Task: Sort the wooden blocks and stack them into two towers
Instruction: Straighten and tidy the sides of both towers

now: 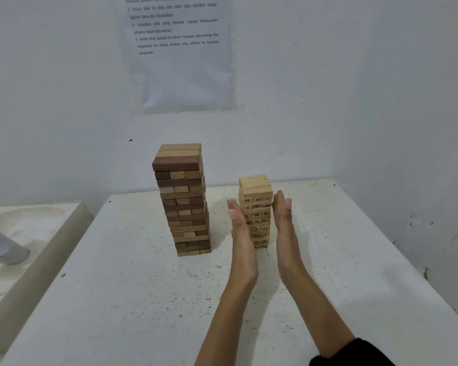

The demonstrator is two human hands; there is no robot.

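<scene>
The pale numbered tower [255, 190] is flanked by the flat, straight-fingered left hand [239, 228] and right hand [283, 217], apparently to square its sides.

two block towers [182, 199] [255, 210], two hands [242, 231] [284, 220], one sheet [180, 54]

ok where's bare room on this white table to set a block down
Free: the white table front left, between its edge, the tall dark brown wooden tower and the left hand; and the strip right of the right hand. Crowded: around the short pale numbered wooden tower, flanked by both hands.
</scene>
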